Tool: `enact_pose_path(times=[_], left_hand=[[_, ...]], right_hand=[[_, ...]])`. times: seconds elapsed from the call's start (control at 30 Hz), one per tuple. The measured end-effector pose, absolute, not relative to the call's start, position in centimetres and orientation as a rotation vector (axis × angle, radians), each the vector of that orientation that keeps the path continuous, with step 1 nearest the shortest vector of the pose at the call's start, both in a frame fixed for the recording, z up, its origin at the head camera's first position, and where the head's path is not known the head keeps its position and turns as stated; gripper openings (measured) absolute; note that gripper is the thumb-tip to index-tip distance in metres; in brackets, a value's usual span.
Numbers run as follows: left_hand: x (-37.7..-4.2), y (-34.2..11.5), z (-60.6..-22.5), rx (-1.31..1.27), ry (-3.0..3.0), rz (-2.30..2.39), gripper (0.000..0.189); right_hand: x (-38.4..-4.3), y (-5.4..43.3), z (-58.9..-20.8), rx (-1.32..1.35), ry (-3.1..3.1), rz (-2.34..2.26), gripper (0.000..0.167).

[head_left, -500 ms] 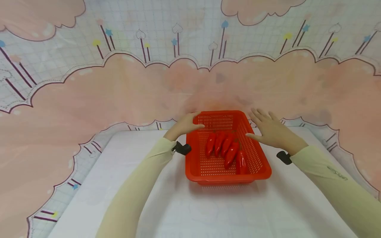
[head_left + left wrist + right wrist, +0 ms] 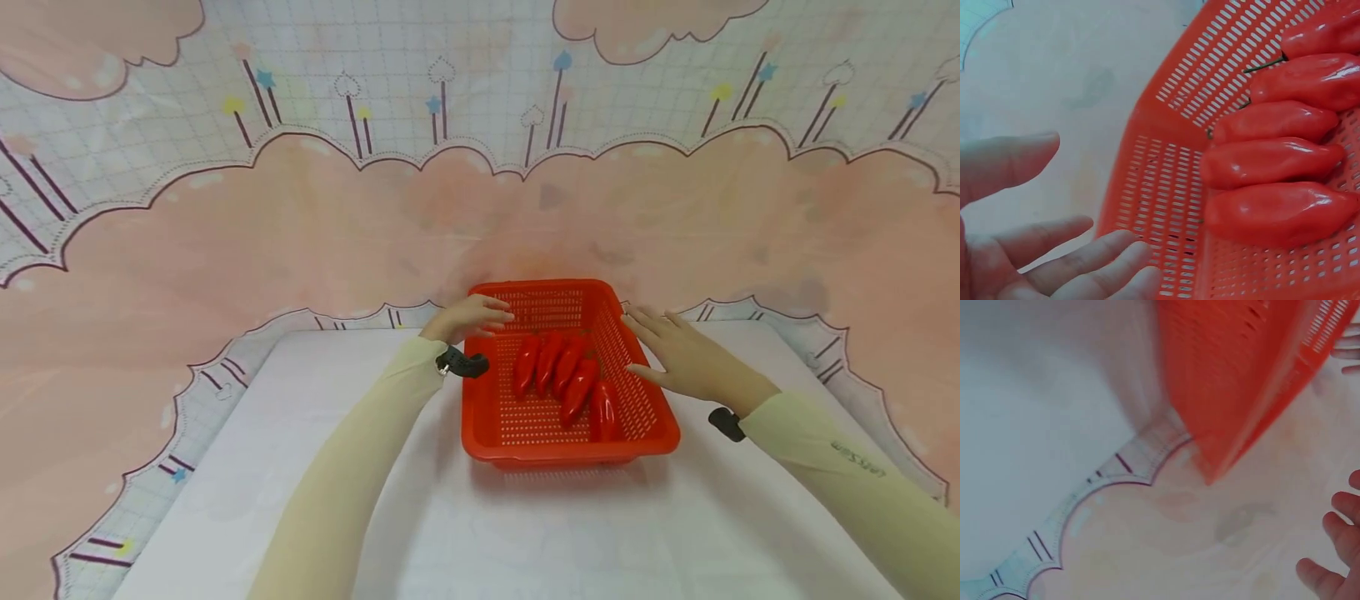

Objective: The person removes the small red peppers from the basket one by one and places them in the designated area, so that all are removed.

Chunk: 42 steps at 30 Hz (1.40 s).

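A red plastic basket (image 2: 570,452) with slotted sides stands on the white table. Several glossy red peppers (image 2: 577,392) lie side by side inside it, and green stems show on some in the left wrist view. My left hand (image 2: 468,317) hovers over the basket's far left corner, its fingers extended and holding nothing. On the opposite side, my right hand (image 2: 682,358) is beside the right rim, palm facing the basket, fingers straight and thumb apart. The fingertips (image 2: 1341,531) of that hand show at the edge of the right wrist view with nothing in them.
A patterned pink and white cloth backdrop (image 2: 360,225) rises behind the table and runs along its sides. The white tabletop (image 2: 420,533) extends in front of the basket and to both sides. Each wrist carries a black strap (image 2: 465,363).
My left hand has come slightly lower and turned, with its fingers now pointing over the basket. My right hand has dropped a little beside the right rim. Basket and peppers stay put.
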<state>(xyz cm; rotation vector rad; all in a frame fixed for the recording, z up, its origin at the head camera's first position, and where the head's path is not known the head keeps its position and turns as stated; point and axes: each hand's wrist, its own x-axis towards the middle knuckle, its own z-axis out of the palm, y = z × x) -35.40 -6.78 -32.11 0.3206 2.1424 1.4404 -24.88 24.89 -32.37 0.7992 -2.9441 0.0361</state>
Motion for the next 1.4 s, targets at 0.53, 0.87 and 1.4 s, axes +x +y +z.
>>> enact_pose_path(times=[0.53, 0.87, 1.4], left_hand=[[-49.1, -5.7, -45.2, 0.397, 2.051, 1.243, 0.058], [-51.2, -4.2, -47.0, 0.537, 2.248, 0.868, 0.064], [-50.7, -3.4, -47.6, 0.457, 2.215, 0.733, 0.048]], right_hand=[[-23.6, 26.1, -36.0, 0.824, -2.996, 0.083, 0.073], [-23.5, 26.3, -36.8, 0.861, -2.942, 0.068, 0.069], [-23.6, 26.2, -37.2, 0.894, -2.889, -0.056, 0.067]])
